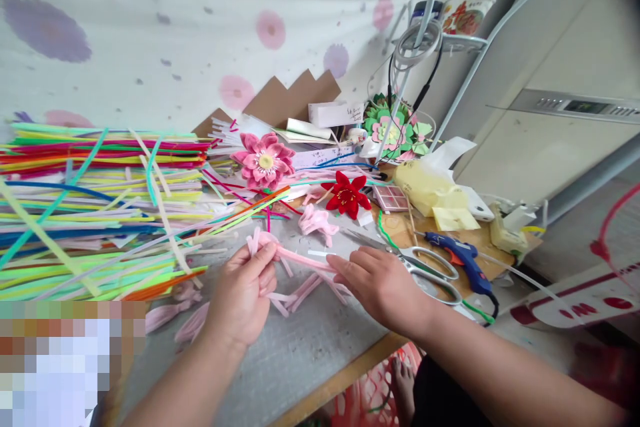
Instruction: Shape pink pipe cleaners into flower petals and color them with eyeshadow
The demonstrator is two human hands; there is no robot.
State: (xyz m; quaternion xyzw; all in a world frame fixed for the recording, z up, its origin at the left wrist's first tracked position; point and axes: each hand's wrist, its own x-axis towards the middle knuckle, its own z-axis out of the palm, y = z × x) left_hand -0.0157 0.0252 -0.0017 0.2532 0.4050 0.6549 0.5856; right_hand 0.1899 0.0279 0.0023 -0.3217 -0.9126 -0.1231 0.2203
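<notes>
A bundle of light pink pipe cleaners (303,259) is stretched between my two hands. My left hand (253,283) pinches its looped left end between thumb and fingers, with short ends poking up above the thumb. At the other end, the fingertips of my right hand (377,280) close on the strands; the right thumb is hidden. Below them, bent pink pieces (300,297) lie on the grey mat (300,360). Just beyond sits a folded pink petal shape (318,223). Scissors (433,267) rest beside my right hand, partly covered by it.
Colourful pipe cleaners (100,213) are piled at the left. A pink flower (265,160) and a red flower (347,193) stand behind my hands. A blue glue gun (463,257) with its cord lies right, near a yellow plastic bag (425,183). A metal stand (425,20) rises at the back.
</notes>
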